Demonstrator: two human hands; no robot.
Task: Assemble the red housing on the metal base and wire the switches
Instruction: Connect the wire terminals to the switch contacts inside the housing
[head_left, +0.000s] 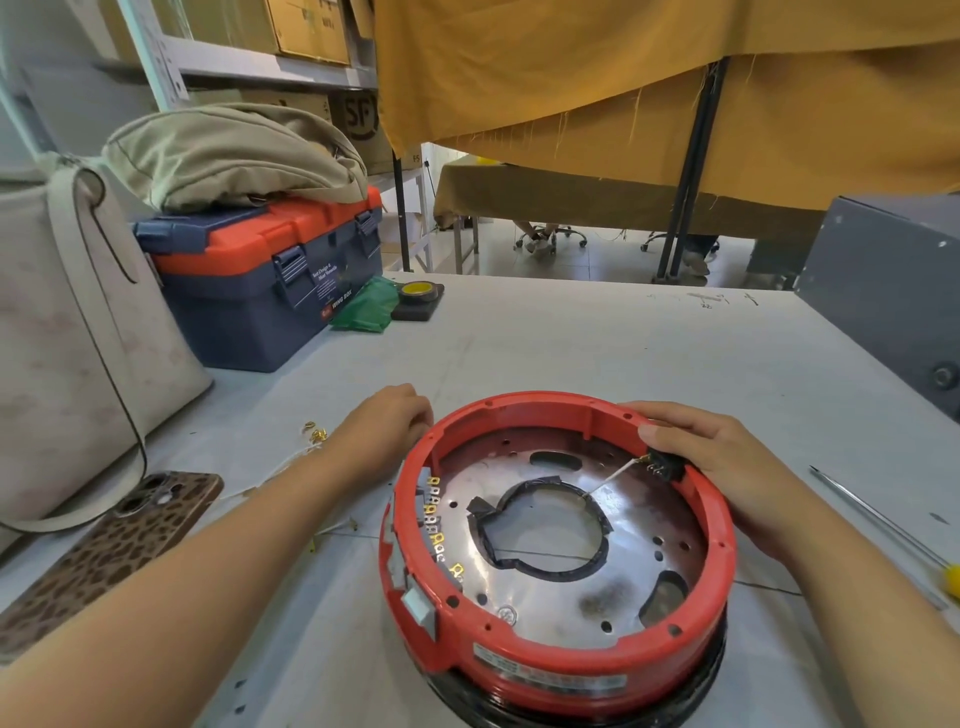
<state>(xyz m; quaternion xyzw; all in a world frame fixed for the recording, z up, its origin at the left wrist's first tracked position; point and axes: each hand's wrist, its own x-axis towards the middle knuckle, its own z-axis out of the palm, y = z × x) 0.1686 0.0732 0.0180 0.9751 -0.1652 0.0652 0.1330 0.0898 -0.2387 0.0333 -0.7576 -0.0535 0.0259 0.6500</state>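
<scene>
Grey worktop (597, 343) carries the red housing (550, 660) near centre, seated over the metal base (561, 603). Far left stand a toolbox (260, 291) and a pale bag (62, 353); a phone (109, 545) lies left, a screwdriver (883, 525) right. Mustard cloth (623, 78) hangs behind. The right hand (717, 462) grips the housing's rim by a black switch (662, 462); the left hand (387, 423) curls at the far-left wall, fingertips hidden, grip unclear.

The cardboard box (358, 122) reads "SF"; the toolbox (270, 280) label reads "WING BOX".
</scene>
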